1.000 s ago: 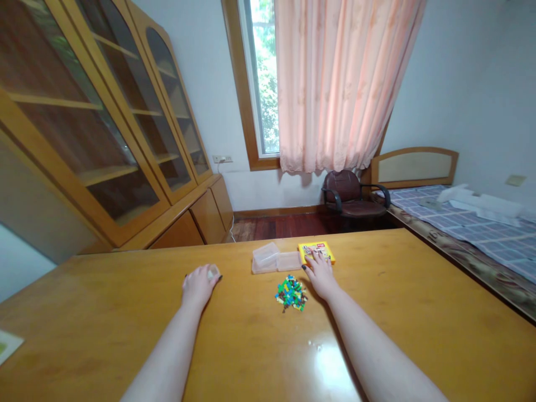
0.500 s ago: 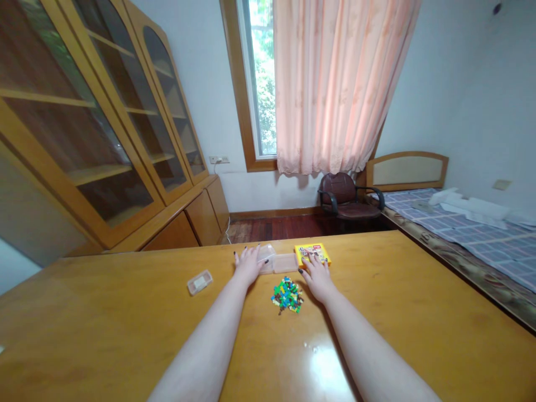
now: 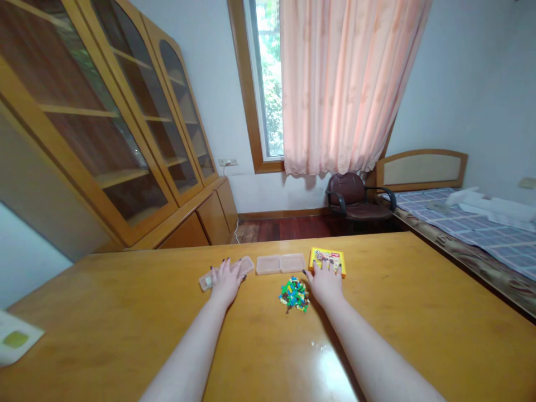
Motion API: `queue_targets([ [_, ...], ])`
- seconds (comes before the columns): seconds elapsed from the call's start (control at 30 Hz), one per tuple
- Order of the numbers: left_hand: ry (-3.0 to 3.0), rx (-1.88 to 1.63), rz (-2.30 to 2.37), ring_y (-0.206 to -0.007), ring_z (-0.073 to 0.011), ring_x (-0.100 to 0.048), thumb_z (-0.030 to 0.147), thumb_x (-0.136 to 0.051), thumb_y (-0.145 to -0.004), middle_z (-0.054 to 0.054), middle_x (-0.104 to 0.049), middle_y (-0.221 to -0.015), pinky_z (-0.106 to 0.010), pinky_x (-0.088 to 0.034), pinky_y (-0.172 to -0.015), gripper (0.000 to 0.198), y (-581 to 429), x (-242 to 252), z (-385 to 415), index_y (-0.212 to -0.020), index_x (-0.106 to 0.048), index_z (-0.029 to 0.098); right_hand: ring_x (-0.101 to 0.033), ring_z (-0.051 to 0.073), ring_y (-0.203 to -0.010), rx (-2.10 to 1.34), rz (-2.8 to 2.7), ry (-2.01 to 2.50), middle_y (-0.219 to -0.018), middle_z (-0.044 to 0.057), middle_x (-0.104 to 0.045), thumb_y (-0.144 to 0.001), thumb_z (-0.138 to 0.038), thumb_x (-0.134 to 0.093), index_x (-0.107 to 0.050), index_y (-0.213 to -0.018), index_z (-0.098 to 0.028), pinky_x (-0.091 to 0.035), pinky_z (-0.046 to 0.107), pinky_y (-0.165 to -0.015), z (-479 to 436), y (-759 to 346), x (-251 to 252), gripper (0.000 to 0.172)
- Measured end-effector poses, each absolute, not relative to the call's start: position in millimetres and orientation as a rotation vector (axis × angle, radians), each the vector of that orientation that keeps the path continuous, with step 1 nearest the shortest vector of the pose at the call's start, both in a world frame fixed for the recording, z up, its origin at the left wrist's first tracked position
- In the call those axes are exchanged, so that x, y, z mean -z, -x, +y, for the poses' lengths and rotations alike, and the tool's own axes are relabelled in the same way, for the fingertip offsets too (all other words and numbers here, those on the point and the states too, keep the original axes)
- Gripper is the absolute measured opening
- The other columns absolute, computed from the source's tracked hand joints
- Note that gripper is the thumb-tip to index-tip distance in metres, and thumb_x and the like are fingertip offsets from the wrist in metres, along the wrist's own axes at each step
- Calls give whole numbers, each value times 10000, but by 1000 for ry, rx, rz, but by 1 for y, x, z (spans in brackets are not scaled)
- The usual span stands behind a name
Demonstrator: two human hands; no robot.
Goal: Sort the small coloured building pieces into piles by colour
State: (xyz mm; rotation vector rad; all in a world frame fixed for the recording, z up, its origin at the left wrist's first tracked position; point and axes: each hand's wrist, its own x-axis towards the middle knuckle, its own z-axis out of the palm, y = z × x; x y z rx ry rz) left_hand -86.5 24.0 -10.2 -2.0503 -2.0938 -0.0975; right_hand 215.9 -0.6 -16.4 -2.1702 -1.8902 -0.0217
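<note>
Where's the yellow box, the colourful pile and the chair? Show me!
Yellow box (image 3: pixel 328 254): head view, on the far part of its printed top.
Colourful pile (image 3: pixel 295 294): head view, on its middle.
Chair (image 3: pixel 363 210): head view, on its seat.

The place looked like a bedroom in a home. On the clock face of the view, a bed (image 3: pixel 481 220) with a checked cover and a padded wooden headboard (image 3: pixel 422 169) stood at 3 o'clock, a maroon armchair (image 3: pixel 349 195) nearer the centre. A pink patterned curtain (image 3: pixel 347 84) hung at 1 o'clock beside a wood-framed window (image 3: pixel 272 95) at 12. A glass-doored wooden cabinet (image 3: pixel 113 123) rose at 10, above reddish floorboards (image 3: pixel 285 226), and a varnished wooden table (image 3: pixel 251 346) spread at 6.
</note>
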Motion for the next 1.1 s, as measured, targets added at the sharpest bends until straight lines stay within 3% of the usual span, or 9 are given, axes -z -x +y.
queue_targets([
  [0.07,2045,176,-2010,-1369,-306,-272,362,-438,-884,-149,-308,-1492,-559,-138,-1108,533,72,12,19,-1386,-399,190,-286,358,-1343,28,-1981,2050,-1431,193,-390,-916,-514,-318,-487,-1327,-140,-61,565,-1079,-2,-213,15,580],
  [0.23,2398,187,-1840,-1340,-262,-343,425,-382,-897,-71,-374,-1470,-516,-170,-1128,538,24,16,8,-1401,-375,238,-236,254,-1386,-89,-2348,1627,-1480,75,-349,-928,-496,-308,-444,-1353,-252,-54,516,-1113,-2,-207,16,508],
  [0.53,2419,162,-1948,-1381,-280,-265,432,-340,-902,-83,-290,-1507,-556,-136,-1124,581,-5,22,38,-1438,-309,211,-275,279,-1362,-104,-2230,1851,-1464,138,-361,-923,-524,-279,-391,-1393,-182,-34,535,-1105,16,-181,18,591],
  [0.73,2246,238,-2079,-1414,-311,-153,476,-367,-885,-120,-134,-1549,-568,-126,-1112,651,-3,20,27,-1466,-224,219,-239,282,-1378,-125,-2184,1893,-1491,150,-303,-920,-542,-261,-334,-1424,-182,-42,535,-1100,26,-186,15,624],
  [0.9,1921,196,-2406,-1399,-374,-156,511,-345,-873,-143,-214,-1529,-631,-135,-1075,629,30,19,15,-1429,-334,217,-159,336,-1392,-103,-1996,2137,-1522,145,-220,-915,-517,-309,-320,-1430,-200,-42,615,-1060,28,-235,19,604],
  [1.1,1899,207,-2515,-1403,-332,-182,514,-287,-882,-154,-197,-1530,-617,-173,-1072,641,49,27,19,-1443,-294,204,-176,340,-1383,-102,-1887,2258,-1505,144,-259,-924,-454,-269,-320,-1427,-222,-118,647,-1024,24,-256,30,557],
])
